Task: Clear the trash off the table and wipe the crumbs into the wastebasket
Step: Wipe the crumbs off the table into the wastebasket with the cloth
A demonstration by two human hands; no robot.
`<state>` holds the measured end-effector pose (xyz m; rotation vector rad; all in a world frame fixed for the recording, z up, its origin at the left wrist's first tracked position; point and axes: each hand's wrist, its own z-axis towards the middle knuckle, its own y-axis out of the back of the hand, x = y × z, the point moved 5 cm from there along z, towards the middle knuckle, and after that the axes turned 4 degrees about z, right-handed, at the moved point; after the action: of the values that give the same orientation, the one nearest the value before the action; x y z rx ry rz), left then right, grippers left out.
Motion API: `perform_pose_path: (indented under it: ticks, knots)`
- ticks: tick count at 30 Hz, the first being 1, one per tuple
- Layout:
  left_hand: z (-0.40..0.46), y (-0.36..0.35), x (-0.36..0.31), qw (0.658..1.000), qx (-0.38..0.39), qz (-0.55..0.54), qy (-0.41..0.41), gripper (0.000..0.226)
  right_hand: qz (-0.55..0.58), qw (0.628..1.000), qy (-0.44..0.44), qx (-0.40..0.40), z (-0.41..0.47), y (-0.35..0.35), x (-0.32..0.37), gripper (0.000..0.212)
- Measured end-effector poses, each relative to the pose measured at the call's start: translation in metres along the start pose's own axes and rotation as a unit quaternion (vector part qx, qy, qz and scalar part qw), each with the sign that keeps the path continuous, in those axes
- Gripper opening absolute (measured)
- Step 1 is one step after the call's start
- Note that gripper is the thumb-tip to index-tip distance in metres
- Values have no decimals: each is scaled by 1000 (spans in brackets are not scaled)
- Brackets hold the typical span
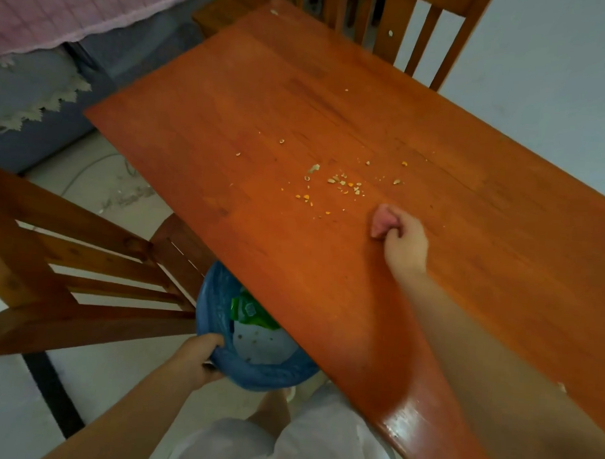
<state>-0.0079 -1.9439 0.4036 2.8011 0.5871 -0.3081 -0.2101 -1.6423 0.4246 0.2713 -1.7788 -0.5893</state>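
Bare table (327,264) lies open between crumbs (340,186) and wastebasket (255,372); chair (87,273) crowds its left.

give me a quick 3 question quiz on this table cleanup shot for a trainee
1. True or false: the crumbs are already off the table.
2. Which hand grips the pink cloth? A) left B) right
3. Fill in: the left hand holds the rim of the blue-lined ____ at the table's edge.

Key: 1 false, they lie ahead of the cloth. 2 B, the right hand. 3 wastebasket.
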Motion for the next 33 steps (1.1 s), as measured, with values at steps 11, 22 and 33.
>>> perform_pose_path:
  ticks: [11, 22, 33]
  knots:
    - [10, 11, -14, 1000, -2, 14, -1, 43, 81, 964, 113, 227, -94, -97, 64, 47]
    - [24, 12, -25, 999, 2, 48, 2, 41, 26, 993, 34, 109, 70, -55, 53, 44]
    - [28, 18, -29, 999, 15, 48, 5, 44, 21, 957, 128, 258, -80, -113, 77, 45]
